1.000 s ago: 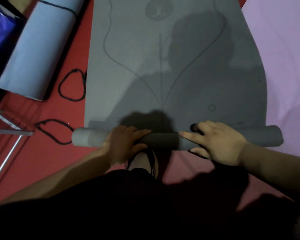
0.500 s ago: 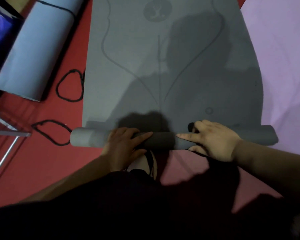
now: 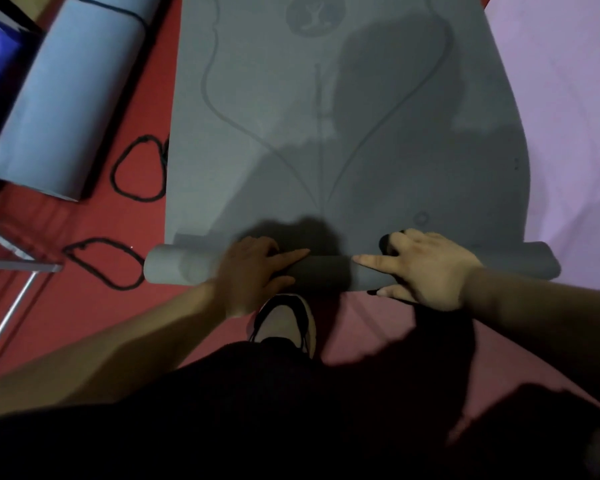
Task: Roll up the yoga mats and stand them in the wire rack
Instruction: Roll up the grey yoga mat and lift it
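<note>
The blue mat (image 3: pixel 66 98) lies rolled at far left on the red floor (image 3: pixel 84 306). Near it is a metal frame (image 3: pixel 18 266) that may be the rack, though I cannot tell. The grey mat (image 3: pixel 326 133) lies flat in the middle, its near end turned into a thin roll (image 3: pixel 329 271). The left hand (image 3: pixel 250 271) wraps the roll left of centre, fingers (image 3: pixel 291 254) laid over the top and thumb on the near side. The right hand (image 3: pixel 426 268) clamps it right of centre, fingers curled over the far side, thumb on the near side, forefinger straight. To roll well, both hands should press down and push away evenly. The roll's left end seems to jut past the mat's edge, so nudging it in and keeping the core tight should help the roll stand later. The pink mat (image 3: pixel 568 98) lies flat at right. Against a second ago, roll and hands sit almost where they were and the roll is no thicker; the shoe (image 3: pixel 284 323) shows a little more.
</note>
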{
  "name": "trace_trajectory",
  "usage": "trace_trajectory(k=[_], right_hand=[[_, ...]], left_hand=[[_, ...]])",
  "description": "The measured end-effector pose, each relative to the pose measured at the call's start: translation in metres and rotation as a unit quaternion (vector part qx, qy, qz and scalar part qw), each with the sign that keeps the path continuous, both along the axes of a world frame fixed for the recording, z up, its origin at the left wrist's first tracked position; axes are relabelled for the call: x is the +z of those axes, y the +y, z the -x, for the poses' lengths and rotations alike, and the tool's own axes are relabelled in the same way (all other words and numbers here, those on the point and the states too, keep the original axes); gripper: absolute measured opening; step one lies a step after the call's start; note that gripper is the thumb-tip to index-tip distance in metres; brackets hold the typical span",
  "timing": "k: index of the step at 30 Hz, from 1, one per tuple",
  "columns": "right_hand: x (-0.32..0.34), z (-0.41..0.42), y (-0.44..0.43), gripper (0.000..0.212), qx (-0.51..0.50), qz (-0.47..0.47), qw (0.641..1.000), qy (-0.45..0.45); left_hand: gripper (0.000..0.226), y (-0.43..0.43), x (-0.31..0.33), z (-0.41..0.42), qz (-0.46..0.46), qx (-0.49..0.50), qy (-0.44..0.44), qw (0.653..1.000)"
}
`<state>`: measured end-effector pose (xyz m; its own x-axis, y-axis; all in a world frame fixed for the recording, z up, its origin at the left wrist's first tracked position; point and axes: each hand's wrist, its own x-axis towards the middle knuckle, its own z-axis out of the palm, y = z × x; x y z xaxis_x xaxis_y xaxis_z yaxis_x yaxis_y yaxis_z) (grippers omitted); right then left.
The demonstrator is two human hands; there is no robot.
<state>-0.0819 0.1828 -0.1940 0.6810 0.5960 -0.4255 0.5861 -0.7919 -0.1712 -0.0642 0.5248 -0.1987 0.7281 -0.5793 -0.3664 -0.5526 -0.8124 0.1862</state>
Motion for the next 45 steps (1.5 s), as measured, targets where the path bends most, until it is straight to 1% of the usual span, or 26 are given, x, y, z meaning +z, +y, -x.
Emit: trace_trajectory(k=[2, 3, 6, 7, 9, 11, 13, 15, 17, 19, 21, 22, 24, 25, 26, 29, 32, 35, 37, 41, 43, 45], right_hand=[[0.000, -0.008, -0.001, 0.070, 0.001, -0.004, 1.000, 0.019], [0.001, -0.010, -0.001, 0.071, 0.006, 0.001, 1.000, 0.026], [-0.002, -0.012, -0.001, 0.072, -0.002, -0.014, 0.999, 0.033], [-0.002, -0.010, -0.001, 0.071, -0.007, -0.021, 1.000, 0.023], [0.000, -0.002, -0.001, 0.065, 0.005, -0.035, 0.998, -0.048], [0.001, 0.012, 0.001, 0.061, 0.007, -0.043, 0.991, -0.127], [-0.004, 0.021, 0.004, 0.066, -0.006, -0.037, 0.987, -0.154], [-0.007, 0.018, 0.003, 0.068, -0.012, -0.041, 0.987, -0.158], [-0.008, 0.009, -0.001, 0.068, -0.001, -0.055, 0.987, -0.148], [-0.005, -0.002, -0.003, 0.065, 0.014, -0.049, 0.993, -0.111], [0.000, -0.016, -0.004, 0.064, 0.007, -0.033, 0.999, -0.039], [-0.001, -0.021, -0.004, 0.065, 0.000, -0.029, 1.000, -0.007], [-0.004, -0.025, -0.004, 0.066, -0.010, -0.031, 0.999, 0.011], [-0.002, -0.024, -0.004, 0.066, -0.012, -0.037, 0.999, 0.001], [-0.002, -0.021, -0.004, 0.065, -0.005, -0.047, 0.998, -0.032], [-0.003, -0.001, -0.004, 0.060, 0.010, -0.053, 0.986, -0.157], [-0.011, 0.011, -0.001, 0.062, -0.009, -0.057, 0.978, -0.203], [-0.013, 0.003, -0.002, 0.062, -0.022, -0.063, 0.979, -0.194], [-0.012, -0.004, -0.004, 0.057, -0.013, -0.064, 0.982, -0.178], [-0.009, -0.019, -0.007, 0.060, -0.014, -0.075, 0.989, -0.129], [-0.007, -0.024, -0.006, 0.062, -0.017, -0.084, 0.990, -0.115], [-0.005, -0.024, -0.006, 0.064, -0.019, -0.081, 0.989, -0.119]], left_hand=[[0.059, 0.003, -0.003, 0.017, 0.005, 0.011, -0.075, 0.997], [0.059, 0.003, -0.006, 0.024, -0.002, 0.015, -0.087, 0.996], [0.057, 0.002, -0.007, 0.020, -0.021, 0.038, -0.053, 0.998], [0.056, 0.001, -0.006, 0.012, -0.023, 0.037, -0.041, 0.998], [0.058, 0.000, -0.003, -0.002, -0.032, 0.018, -0.021, 0.999], [0.063, -0.001, 0.001, -0.015, -0.048, 0.010, 0.020, 0.999], [0.068, -0.002, 0.004, -0.023, -0.063, 0.015, 0.056, 0.996], [0.070, -0.004, 0.006, -0.025, -0.066, 0.019, 0.070, 0.995], [0.068, -0.003, 0.005, -0.022, -0.061, 0.013, 0.053, 0.997], [0.065, 0.000, 0.005, -0.013, -0.062, 0.019, 0.007, 0.998], [0.067, 0.002, 0.005, -0.002, -0.091, 0.042, -0.038, 0.994], [0.068, 0.002, 0.005, 0.003, -0.107, 0.050, -0.049, 0.992], [0.069, 0.002, 0.005, 0.004, -0.114, 0.057, -0.052, 0.990], [0.068, 0.001, 0.006, 0.000, -0.109, 0.058, -0.044, 0.991], [0.068, 0.001, 0.008, -0.006, -0.104, 0.055, -0.032, 0.993], [0.069, 0.002, 0.010, -0.023, -0.089, 0.046, -0.003, 0.995], [0.071, 0.004, 0.010, -0.034, -0.086, 0.046, 0.027, 0.995], [0.072, 0.001, 0.011, -0.036, -0.088, 0.040, 0.031, 0.995], [0.071, 0.003, 0.010, -0.030, -0.080, 0.037, -0.009, 0.996], [0.068, 0.006, 0.001, -0.004, -0.062, 0.041, -0.114, 0.991], [0.067, 0.004, 0.000, -0.005, -0.065, 0.049, -0.116, 0.990], [0.067, 0.003, 0.003, -0.019, -0.077, 0.047, -0.086, 0.992]])
